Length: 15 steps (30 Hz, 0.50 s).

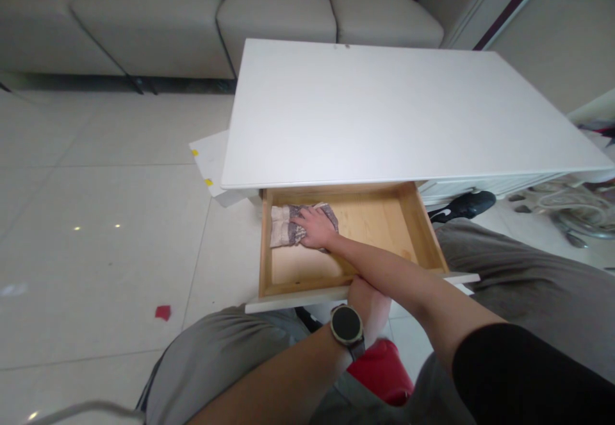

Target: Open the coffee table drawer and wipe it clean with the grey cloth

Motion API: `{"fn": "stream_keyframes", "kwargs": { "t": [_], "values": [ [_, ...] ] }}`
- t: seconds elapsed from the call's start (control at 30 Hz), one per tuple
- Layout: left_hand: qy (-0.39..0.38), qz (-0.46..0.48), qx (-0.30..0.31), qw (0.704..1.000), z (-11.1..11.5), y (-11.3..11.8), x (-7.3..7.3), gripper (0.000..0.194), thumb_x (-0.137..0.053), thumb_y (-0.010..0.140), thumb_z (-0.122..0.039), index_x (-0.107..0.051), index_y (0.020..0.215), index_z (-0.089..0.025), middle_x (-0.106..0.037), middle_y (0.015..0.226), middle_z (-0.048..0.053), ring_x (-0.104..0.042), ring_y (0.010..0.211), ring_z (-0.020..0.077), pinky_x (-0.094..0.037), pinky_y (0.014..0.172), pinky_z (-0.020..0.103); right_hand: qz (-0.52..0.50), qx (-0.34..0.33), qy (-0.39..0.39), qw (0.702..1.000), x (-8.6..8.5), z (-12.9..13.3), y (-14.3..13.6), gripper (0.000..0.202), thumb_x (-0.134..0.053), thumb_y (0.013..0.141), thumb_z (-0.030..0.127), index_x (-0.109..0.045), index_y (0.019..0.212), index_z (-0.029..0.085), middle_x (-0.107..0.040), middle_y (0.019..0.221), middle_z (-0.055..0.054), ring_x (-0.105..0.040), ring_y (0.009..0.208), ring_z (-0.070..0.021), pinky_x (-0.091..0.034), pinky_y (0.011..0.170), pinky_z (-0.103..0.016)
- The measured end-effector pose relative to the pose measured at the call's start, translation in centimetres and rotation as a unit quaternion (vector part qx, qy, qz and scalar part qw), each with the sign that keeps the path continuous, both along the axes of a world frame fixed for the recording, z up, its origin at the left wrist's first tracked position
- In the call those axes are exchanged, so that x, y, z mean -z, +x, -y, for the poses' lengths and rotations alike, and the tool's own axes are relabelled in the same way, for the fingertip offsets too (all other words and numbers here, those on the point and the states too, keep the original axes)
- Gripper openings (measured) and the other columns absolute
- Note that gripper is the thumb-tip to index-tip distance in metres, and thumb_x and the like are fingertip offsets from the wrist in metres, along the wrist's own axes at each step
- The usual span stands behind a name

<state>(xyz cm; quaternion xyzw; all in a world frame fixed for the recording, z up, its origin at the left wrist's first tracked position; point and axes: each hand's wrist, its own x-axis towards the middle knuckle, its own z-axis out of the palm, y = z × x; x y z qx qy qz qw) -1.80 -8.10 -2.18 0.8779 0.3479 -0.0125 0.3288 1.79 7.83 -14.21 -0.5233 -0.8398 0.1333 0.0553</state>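
Note:
A wooden drawer point(384, 220) with a white front is pulled out from the white table point(384, 111). Inside it, at the left, lies a patterned brown and beige cloth point(283, 226). My right hand point(317, 226) rests flat on this cloth with its fingers spread, pressing it against the drawer bottom. Below my right forearm, my left hand point(369, 300) is at the drawer's front edge, a watch on its wrist. The fingers of my left hand are hidden.
Beyond the table stands a grey sofa point(278, 18). A white box point(211, 162) sticks out at the table's left. A black shoe point(464, 206), coiled hoses point(576, 207), a red scrap point(163, 312) and a red object point(384, 374) are also around.

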Motion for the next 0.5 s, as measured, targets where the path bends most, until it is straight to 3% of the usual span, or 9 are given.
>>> {"fn": "stream_keyframes", "kwargs": {
  "t": [0.37, 0.5],
  "values": [
    [0.009, 0.004, -0.005, 1.000, 0.27, -0.06, 0.34, 0.034, -0.050, 0.092, -0.009, -0.078, 0.111, -0.013, -0.078, 0.106, 0.015, -0.072, 0.099, 0.0320, -0.057, 0.084, 0.043, 0.005, 0.001, -0.001, 1.000, 0.03, 0.01, 0.03, 0.062, -0.068, 0.078, 0.037, -0.060, 0.138, 0.026, -0.055, 0.126, -0.012, -0.044, 0.117, -0.0339, -0.036, 0.098, -0.048],
    [0.011, 0.003, -0.040, 0.999, 0.40, 0.07, 0.67, 0.033, -0.052, 0.091, -0.012, -0.079, 0.109, -0.015, -0.078, 0.106, 0.014, -0.073, 0.094, 0.0297, -0.058, 0.076, 0.038, 0.008, 0.006, -0.006, 1.000, -0.02, -0.10, -0.12, 0.060, -0.067, 0.078, 0.036, -0.060, 0.137, 0.026, -0.055, 0.126, -0.012, -0.045, 0.117, -0.0337, -0.037, 0.098, -0.049]
  ]
}}
